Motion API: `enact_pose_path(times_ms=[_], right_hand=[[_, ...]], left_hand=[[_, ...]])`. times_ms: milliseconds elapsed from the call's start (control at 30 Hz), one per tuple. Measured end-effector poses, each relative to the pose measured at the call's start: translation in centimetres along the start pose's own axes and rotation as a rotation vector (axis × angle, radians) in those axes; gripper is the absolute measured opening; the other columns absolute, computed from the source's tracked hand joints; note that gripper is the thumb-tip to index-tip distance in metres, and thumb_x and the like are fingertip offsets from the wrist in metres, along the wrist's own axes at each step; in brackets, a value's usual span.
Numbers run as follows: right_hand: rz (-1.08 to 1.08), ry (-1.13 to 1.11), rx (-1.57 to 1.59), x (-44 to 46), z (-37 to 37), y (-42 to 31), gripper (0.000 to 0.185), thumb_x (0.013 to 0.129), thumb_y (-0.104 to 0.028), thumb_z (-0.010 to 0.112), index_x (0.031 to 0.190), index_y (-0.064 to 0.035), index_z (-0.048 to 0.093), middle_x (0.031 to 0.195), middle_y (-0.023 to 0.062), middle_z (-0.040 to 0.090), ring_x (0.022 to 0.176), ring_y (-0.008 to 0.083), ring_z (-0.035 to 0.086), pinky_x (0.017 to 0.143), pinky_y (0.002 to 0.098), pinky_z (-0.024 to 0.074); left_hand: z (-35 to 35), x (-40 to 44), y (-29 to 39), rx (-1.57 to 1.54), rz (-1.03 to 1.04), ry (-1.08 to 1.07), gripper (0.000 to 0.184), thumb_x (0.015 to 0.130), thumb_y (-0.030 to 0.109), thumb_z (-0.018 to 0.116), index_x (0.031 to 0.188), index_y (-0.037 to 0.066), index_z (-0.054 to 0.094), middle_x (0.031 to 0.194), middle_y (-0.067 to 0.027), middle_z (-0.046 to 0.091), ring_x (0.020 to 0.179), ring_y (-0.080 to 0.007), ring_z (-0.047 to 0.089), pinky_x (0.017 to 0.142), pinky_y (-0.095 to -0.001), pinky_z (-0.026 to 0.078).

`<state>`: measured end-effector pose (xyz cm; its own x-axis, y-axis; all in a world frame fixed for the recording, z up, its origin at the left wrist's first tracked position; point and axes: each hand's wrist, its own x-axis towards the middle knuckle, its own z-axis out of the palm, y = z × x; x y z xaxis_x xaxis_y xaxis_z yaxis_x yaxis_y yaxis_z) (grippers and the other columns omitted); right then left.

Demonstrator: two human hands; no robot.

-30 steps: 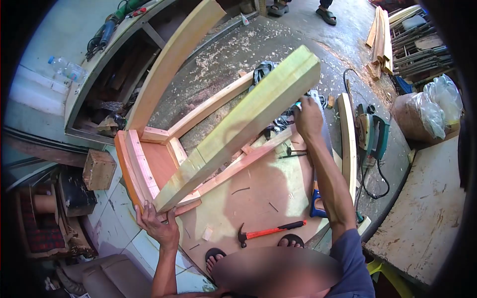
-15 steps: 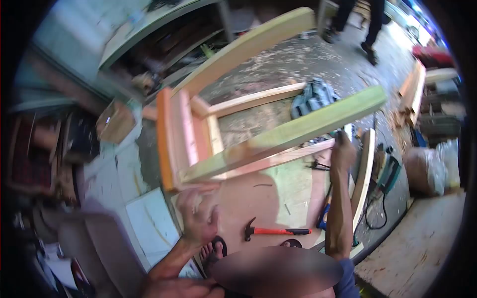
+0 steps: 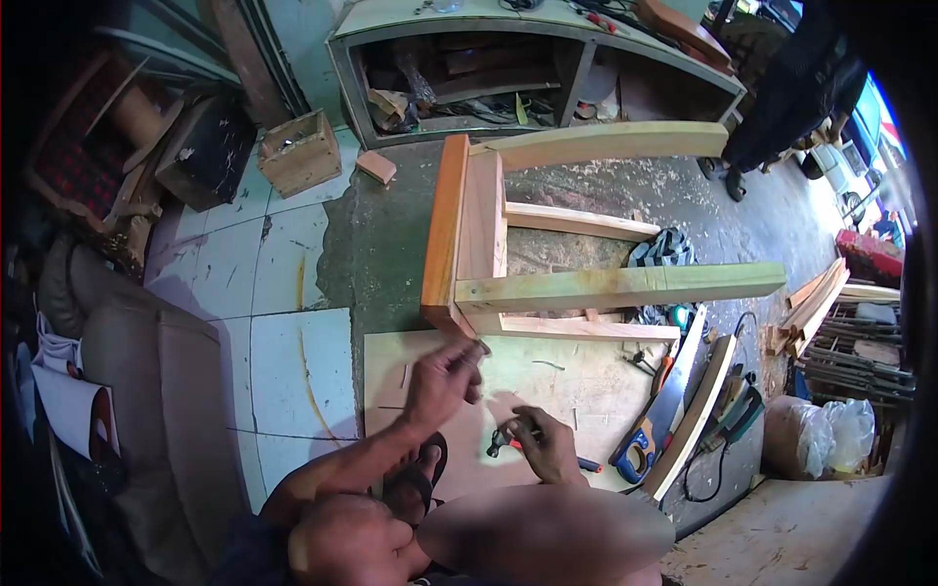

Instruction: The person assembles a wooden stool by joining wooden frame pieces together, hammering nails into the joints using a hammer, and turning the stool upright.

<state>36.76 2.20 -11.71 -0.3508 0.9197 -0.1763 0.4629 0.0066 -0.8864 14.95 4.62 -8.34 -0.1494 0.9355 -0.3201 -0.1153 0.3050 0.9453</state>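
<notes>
A wooden frame [image 3: 620, 285] of pale legs joined to an orange-brown board [image 3: 445, 230] lies on its side on the floor. My left hand [image 3: 440, 389] is closed in a pinch just below the near corner of that board; whatever is between its fingertips is too small to name. Over the claw hammer [image 3: 495, 442] is my right hand [image 3: 549, 447], fingers bent and apart. It hides the middle of the red handle, and I cannot tell whether it touches it. The hammer rests on a plywood sheet [image 3: 391, 361] with a few loose nails.
At right lie a handsaw [image 3: 674, 391], a curved wood strip [image 3: 699, 415] and a green power tool [image 3: 740, 410] with its cord. A patterned cloth [image 3: 664, 249] sits by the frame. Behind are a workbench [image 3: 469, 127] and a standing person [image 3: 796, 98]; a wooden box [image 3: 298, 153] is at left.
My right hand has left the frame's near leg and come down to the hammer. The frame now lies lower and more level. My left hand has closed its fingers; the view has shifted.
</notes>
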Motion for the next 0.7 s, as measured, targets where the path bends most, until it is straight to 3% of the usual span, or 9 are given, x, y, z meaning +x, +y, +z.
enact_pose_path(times_ms=[33,67,133,167,233,400,533,600,700], right_hand=[[0.008,-0.014,-0.095,-0.5,-0.2,2.1,0.029,0.091,-0.023,0.071,0.112,-0.0026,0.067,0.095,0.0173,0.071,0.083,0.0277,0.07,0.073,0.037,0.0553],[0.004,-0.03,-0.114,-1.8,0.0,4.0,0.029,0.091,-0.023,0.071,0.112,-0.0026,0.067,0.095,0.0173,0.071,0.083,0.0277,0.07,0.073,0.037,0.0553],[-0.038,0.111,-0.972,-3.9,0.3,7.7,0.032,0.086,-0.026,0.073,0.107,-0.0042,0.067,0.096,0.0149,0.068,0.091,0.0324,0.065,0.082,0.0448,0.0515],[-0.046,0.1,-0.985,-4.5,0.2,8.9,0.032,0.086,-0.026,0.073,0.107,-0.0042,0.067,0.096,0.0149,0.068,0.091,0.0324,0.065,0.082,0.0448,0.0515],[0.125,-0.045,-0.876,-5.5,-0.2,10.8,0.041,0.084,-0.031,0.071,0.117,-0.009,0.062,0.095,0.02,0.064,0.096,0.0424,0.06,0.084,0.0531,0.0477],[0.054,-0.321,-0.733,-5.8,-2.4,13.5,0.031,0.081,-0.029,0.072,0.099,-0.0043,0.069,0.089,0.0163,0.067,0.09,0.0355,0.064,0.08,0.0474,0.0514],[0.201,-0.146,-0.505,-4.5,-5.1,5.6,0.024,0.082,-0.024,0.072,0.093,-0.0029,0.071,0.083,0.0176,0.065,0.077,0.0337,0.067,0.073,0.0422,0.0559],[0.087,0.031,-0.46,-3.4,-6.8,1.2,0.02,0.087,-0.02,0.073,0.09,-0.0006,0.068,0.08,0.014,0.063,0.076,0.0257,0.068,0.063,0.0387,0.0553],[0.113,0.057,-0.042,-1.1,-7.7,-6.0,0.022,0.095,-0.019,0.066,0.106,-0.0026,0.057,0.076,0.012,0.063,0.068,0.0197,0.067,0.05,0.0351,0.0494]], left_hand=[[-0.9,0.6,1.0,0.022,0.01,-0.007,0.021,0.103,0.018,0.055,0.112,0.002,0.067,0.073,-0.0027,0.063,0.059,-0.0067,0.058,0.054,-0.023,0.052],[-1.5,0.9,1.6,0.04,0.017,-0.009,0.022,0.103,0.016,0.054,0.114,0.001,0.065,0.074,-0.0039,0.063,0.059,-0.0078,0.059,0.055,-0.024,0.053],[-0.9,1.3,2.1,-0.113,0.013,-0.008,0.022,0.104,0.015,0.053,0.115,-0.001,0.063,0.078,-0.0045,0.062,0.061,-0.0087,0.059,0.057,-0.0248,0.054],[-0.6,1.4,2.3,-0.243,0.0,-0.028,0.022,0.104,0.013,0.052,0.117,-0.002,0.061,0.082,-0.0051,0.061,0.063,-0.0096,0.059,0.059,-0.0256,0.054],[-0.8,2.4,1.9,-0.221,-0.027,-0.039,0.023,0.104,0.012,0.051,0.117,-0.004,0.06,0.084,-0.0063,0.061,0.065,-0.0104,0.06,0.061,-0.0259,0.054],[-0.1,2.9,1.9,-0.164,-0.047,0.004,0.026,0.103,0.015,0.052,0.109,-0.008,0.062,0.075,-0.0068,0.059,0.051,-0.01,0.056,0.048,-0.0257,0.051],[-0.3,3.0,1.8,-0.184,-0.026,0.011,0.027,0.103,0.016,0.052,0.106,-0.008,0.063,0.067,-0.0046,0.055,0.043,-0.0085,0.05,0.041,-0.0258,0.047],[-0.3,2.9,1.8,-0.204,-0.018,0.017,0.026,0.102,0.015,0.052,0.106,-0.008,0.064,0.062,-0.0027,0.051,0.042,-0.0074,0.048,0.04,-0.0259,0.047],[-0.3,2.7,1.8,-0.149,0.041,0.033,0.025,0.101,0.015,0.052,0.102,-0.007,0.066,0.06,-0.0021,0.05,0.041,-0.007,0.046,0.039,-0.0259,0.048]])
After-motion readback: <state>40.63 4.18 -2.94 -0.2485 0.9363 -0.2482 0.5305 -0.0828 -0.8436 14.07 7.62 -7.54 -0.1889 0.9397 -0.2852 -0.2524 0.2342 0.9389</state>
